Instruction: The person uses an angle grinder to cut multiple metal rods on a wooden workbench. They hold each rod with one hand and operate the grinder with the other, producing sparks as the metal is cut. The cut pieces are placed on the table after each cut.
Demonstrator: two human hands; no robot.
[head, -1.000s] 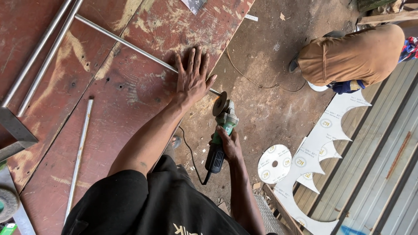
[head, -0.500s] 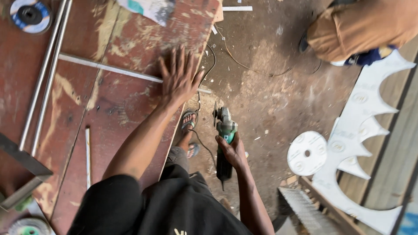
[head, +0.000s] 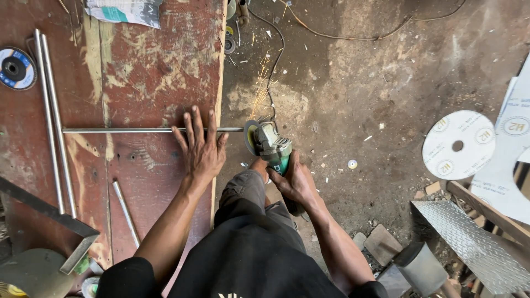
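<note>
The left hand [head: 202, 150] lies flat, fingers spread, on a thin metal rod [head: 121, 130] that runs across the worn red surface [head: 154, 72], pinning it down; its grip is apart, pressing rather than closed round anything. The rod's end pokes just past the surface's edge, and there the disc of a green angle grinder [head: 270, 146] meets it. The right hand [head: 298, 182] has its grip clamped round the grinder's body. Sparks [head: 259, 91] fly away from the contact point toward the floor, so the cut looks to be under way, and the rod end is not yet seen parted

As a judgement, the work is mid-cut: the rod is placed and held, the disc is biting, and the severing of the end piece is left. Two longer rods [head: 49, 110] lie side by side further left, a short one [head: 126, 212] sits near the forearm, and a spare blue-labelled disc [head: 16, 68] rests at the far left, all untouched
</note>
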